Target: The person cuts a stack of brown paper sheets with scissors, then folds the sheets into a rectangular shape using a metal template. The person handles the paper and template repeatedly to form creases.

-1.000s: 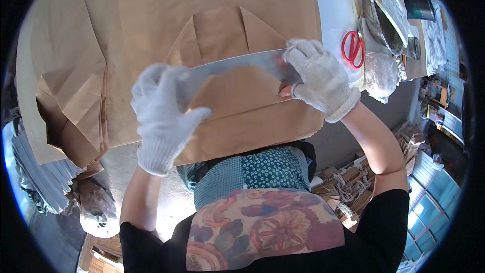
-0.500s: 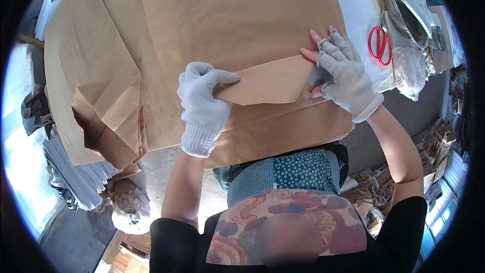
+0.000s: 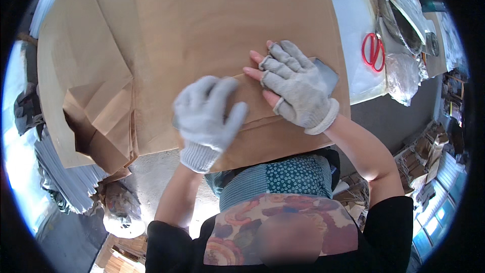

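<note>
A large sheet of brown kraft paper (image 3: 237, 10) lies before me, its near edge toward my lap. Along its near part runs a folded-over paper flap (image 3: 247, 85), now lying down. My right hand (image 3: 298, 81), in a white glove with bare fingertips, presses flat across the right end of the flap, fingers stretched out to the left. From beneath its palm shows a flat grey piece (image 3: 327, 77); I cannot tell what kind. My left hand (image 3: 207, 114), gloved in white and blurred by motion, is over the flap's left end, thumb and fingers apart, holding nothing visible.
A folded brown paper bag (image 3: 103, 121) sits at the table's left. Red-handled scissors (image 3: 373, 53) lie on white sheeting (image 3: 353, 30) to the right, beside a clear plastic bag (image 3: 402, 77). Stacked grey-white sheets (image 3: 70, 172) stand at lower left.
My left hand has let go of the flap's edge and opened. My right hand has slid left onto the flap, which now lies flatter. The view has shifted slightly.
</note>
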Motion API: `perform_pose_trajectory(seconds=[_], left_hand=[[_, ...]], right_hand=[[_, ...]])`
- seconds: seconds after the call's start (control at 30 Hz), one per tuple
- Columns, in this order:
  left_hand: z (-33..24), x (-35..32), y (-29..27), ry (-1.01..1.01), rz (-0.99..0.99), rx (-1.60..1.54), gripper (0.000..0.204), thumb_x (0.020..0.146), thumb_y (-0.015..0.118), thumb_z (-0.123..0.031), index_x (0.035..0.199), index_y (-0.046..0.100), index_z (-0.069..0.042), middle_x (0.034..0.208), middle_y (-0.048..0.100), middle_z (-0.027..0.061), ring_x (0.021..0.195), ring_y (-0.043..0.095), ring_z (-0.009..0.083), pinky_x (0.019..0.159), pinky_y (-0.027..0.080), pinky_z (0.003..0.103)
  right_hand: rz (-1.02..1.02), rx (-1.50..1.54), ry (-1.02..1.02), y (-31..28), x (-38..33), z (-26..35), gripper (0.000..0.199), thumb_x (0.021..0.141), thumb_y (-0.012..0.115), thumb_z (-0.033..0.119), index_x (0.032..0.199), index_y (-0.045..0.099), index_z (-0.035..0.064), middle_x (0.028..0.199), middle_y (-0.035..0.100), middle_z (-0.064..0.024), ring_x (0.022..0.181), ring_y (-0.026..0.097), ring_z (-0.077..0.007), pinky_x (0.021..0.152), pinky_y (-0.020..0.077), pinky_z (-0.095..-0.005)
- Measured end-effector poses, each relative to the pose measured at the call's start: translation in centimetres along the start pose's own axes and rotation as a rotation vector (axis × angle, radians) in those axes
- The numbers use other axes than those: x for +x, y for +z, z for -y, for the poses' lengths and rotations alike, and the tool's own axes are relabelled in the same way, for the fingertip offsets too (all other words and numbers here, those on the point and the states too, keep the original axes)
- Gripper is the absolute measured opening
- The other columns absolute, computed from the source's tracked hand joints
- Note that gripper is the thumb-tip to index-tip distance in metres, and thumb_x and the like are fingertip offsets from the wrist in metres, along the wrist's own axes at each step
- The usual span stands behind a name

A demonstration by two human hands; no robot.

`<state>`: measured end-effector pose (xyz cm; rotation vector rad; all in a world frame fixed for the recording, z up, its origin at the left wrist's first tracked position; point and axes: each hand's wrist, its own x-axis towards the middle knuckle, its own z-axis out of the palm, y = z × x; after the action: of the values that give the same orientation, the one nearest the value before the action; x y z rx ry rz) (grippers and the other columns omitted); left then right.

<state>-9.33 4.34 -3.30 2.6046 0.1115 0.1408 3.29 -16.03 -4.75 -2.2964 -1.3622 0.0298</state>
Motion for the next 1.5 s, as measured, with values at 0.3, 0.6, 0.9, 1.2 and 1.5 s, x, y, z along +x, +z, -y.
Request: perform_pose_trajectory(seconds=[0.3, 0.6, 0.9, 1.2, 1.5], left_hand=[[-1.7, 1.6, 3.2, 0.011, -0.206, 0.162, 0.042, 0.086, 0.073, -0.019, 0.126, 0.065, -0.007, 0.125, 0.062, 0.0135, 0.117, 0.058, 0.0378, 0.1, 0.044, 0.052], [4.9, -4.6, -1.1, -0.113, -0.288, -0.145, 0.041, 0.088, 0.068, -0.007, 0.129, 0.067, -0.004, 0.123, 0.066, 0.0156, 0.114, 0.063, 0.0349, 0.103, 0.049, 0.043], [7.0, -10.2, -0.6, -0.759, -0.285, -1.836, 0.037, 0.109, 0.047, -0.034, 0.119, 0.062, -0.002, 0.117, 0.068, 0.0124, 0.099, 0.067, 0.0231, 0.084, 0.055, 0.035], [8.5, -6.3, -9.8, -0.627, -0.954, -0.329, 0.028, 0.103, 0.068, -0.029, 0.092, 0.071, -0.004, 0.075, 0.066, 0.0107, 0.069, 0.061, 0.0163, 0.069, 0.053, 0.038], [24.7, -12.9, -23.1, -0.944, -1.156, -0.049, 0.05, 0.102, 0.063, -0.041, 0.093, 0.073, 0.008, 0.081, 0.071, 0.0203, 0.077, 0.064, 0.0241, 0.078, 0.051, 0.041]], right_hand=[[-0.186, -0.098, 0.132, 2.0, 2.5, 2.3, 0.042, 0.093, 0.065, 0.028, 0.13, 0.073, 0.0121, 0.141, 0.067, -0.0128, 0.137, 0.057, -0.0347, 0.123, 0.0357, -0.0503], [-0.194, -0.033, -0.01, -4.5, -3.6, -5.7, 0.032, 0.089, 0.07, 0.018, 0.119, 0.075, 0.0082, 0.127, 0.072, -0.0126, 0.123, 0.066, -0.0354, 0.11, 0.0494, -0.0478], [0.147, -0.164, 0.336, -6.8, -5.0, -2.2, 0.088, 0.067, 0.092, 0.035, 0.143, 0.059, 0.0069, 0.138, 0.06, -0.0212, 0.131, 0.057, -0.0352, 0.111, 0.0462, -0.0464], [-0.295, 0.429, 0.678, -8.1, -2.3, -10.1, 0.023, 0.106, 0.063, 0.021, 0.114, 0.066, -0.0007, 0.096, 0.067, -0.0015, 0.087, 0.063, -0.0177, 0.079, 0.0527, -0.0335], [-0.29, 0.129, 0.596, -10.0, -3.7, -9.1, 0.041, 0.101, 0.065, 0.006, 0.141, 0.057, 0.0032, 0.135, 0.062, -0.0115, 0.124, 0.058, -0.0228, 0.105, 0.0469, -0.0363]])
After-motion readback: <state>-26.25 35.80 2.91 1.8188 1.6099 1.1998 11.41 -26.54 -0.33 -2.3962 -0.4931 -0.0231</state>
